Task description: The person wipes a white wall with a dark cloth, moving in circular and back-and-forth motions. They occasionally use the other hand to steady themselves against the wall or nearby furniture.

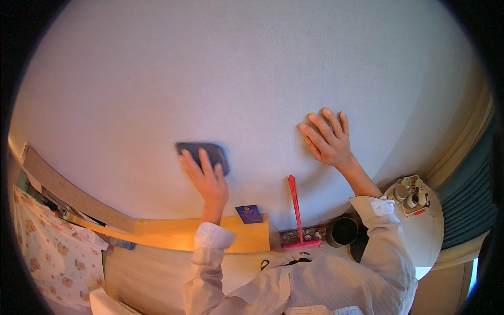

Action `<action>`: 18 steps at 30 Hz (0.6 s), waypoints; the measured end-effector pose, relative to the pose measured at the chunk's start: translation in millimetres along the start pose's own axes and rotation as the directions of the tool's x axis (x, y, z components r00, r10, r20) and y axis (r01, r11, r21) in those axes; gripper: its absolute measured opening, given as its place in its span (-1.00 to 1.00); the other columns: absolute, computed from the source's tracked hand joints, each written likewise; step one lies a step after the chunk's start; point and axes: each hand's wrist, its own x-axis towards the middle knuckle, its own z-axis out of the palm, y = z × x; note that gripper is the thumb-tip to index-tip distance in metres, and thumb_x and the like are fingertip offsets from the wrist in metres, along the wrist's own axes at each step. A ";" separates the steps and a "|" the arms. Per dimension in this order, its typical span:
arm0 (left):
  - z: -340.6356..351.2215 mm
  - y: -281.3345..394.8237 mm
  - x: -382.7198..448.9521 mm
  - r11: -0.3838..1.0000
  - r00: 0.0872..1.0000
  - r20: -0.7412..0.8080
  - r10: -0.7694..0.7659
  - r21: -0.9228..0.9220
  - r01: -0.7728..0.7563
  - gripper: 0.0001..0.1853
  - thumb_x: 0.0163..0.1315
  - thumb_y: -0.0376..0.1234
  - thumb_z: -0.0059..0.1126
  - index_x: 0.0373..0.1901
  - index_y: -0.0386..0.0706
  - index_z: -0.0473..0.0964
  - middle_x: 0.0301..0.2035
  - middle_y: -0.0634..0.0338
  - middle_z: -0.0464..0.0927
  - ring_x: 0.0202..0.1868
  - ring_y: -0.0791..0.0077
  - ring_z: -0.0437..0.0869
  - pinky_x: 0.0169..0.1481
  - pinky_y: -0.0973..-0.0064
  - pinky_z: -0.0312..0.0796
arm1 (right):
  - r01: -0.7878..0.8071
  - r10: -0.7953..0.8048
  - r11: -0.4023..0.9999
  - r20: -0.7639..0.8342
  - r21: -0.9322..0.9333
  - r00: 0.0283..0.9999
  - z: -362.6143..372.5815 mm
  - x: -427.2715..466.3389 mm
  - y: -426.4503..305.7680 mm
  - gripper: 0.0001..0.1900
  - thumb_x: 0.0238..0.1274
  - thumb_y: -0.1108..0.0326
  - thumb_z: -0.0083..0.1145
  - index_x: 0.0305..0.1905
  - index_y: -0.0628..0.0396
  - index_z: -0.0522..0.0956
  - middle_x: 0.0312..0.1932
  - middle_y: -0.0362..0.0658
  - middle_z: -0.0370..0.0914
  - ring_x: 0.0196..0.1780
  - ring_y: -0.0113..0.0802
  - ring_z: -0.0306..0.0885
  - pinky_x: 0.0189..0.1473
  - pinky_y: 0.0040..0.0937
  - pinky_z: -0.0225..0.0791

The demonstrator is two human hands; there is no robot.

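My left hand (206,183) presses a dark, flat rectangular pad (212,155) against the pale wall (252,86), its fingers spread over the pad's face. The pad and fingertips are slightly blurred, and whether the pad is a cloth or a sponge I cannot tell. To the right and a little higher, my right hand (328,139) rests on the same wall with its fingers apart and nothing in it.
Below the wall are a yellow wooden ledge (169,232) bearing a blue card (249,214), a pink long-handled squeegee or broom (295,204), and a black bin (343,231). A round table (429,232) holds a tray with cups (411,197) at right, beside a teal curtain (468,189).
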 end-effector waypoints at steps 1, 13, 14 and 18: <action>-3.8 -1.6 20.6 1.000 0.998 -0.060 -0.017 -0.021 0.015 -0.32 0.53 -0.33 0.15 0.62 -0.30 0.20 0.63 -0.40 -0.10 0.61 -0.53 -0.03 0.62 -0.30 -0.10 | 0.003 -0.003 1.000 -0.005 -0.017 1.000 1.3 1.1 -1.3 -0.57 0.45 0.14 0.21 0.36 -0.26 0.65 0.49 -0.24 0.52 0.61 -0.12 0.33 0.71 0.12 -0.17; 41.7 102.8 45.4 0.950 0.943 0.118 0.311 -0.042 -0.308 -0.37 0.38 -0.29 0.31 0.50 0.17 0.47 0.56 -0.08 0.28 0.58 -0.23 0.25 0.57 -0.31 0.02 | -0.013 0.015 0.999 -0.042 0.052 0.999 -9.5 -3.2 17.0 -0.55 0.44 0.16 0.21 0.38 -0.28 0.65 0.51 -0.18 0.49 0.65 -0.07 0.27 0.72 0.15 -0.23; 46.6 96.5 24.7 0.930 0.920 0.134 0.368 -0.032 -0.367 -0.33 0.33 -0.30 0.37 0.50 0.17 0.47 0.57 -0.11 0.23 0.58 -0.29 0.21 0.55 -0.38 0.02 | -0.011 0.013 0.999 -0.039 0.044 0.999 -9.5 -3.6 18.6 -0.56 0.44 0.17 0.20 0.37 -0.28 0.65 0.51 -0.17 0.49 0.65 -0.06 0.26 0.72 0.15 -0.25; 46.8 61.4 -44.4 0.979 0.973 0.106 0.205 -0.024 -0.204 -0.38 0.31 -0.33 0.39 0.43 0.13 0.52 0.52 -0.08 0.29 0.54 -0.26 0.26 0.52 -0.32 0.11 | -0.023 0.024 0.999 -0.040 0.036 0.999 -9.3 -6.8 21.1 -0.56 0.45 0.18 0.18 0.37 -0.29 0.66 0.51 -0.15 0.48 0.67 -0.05 0.24 0.73 0.17 -0.28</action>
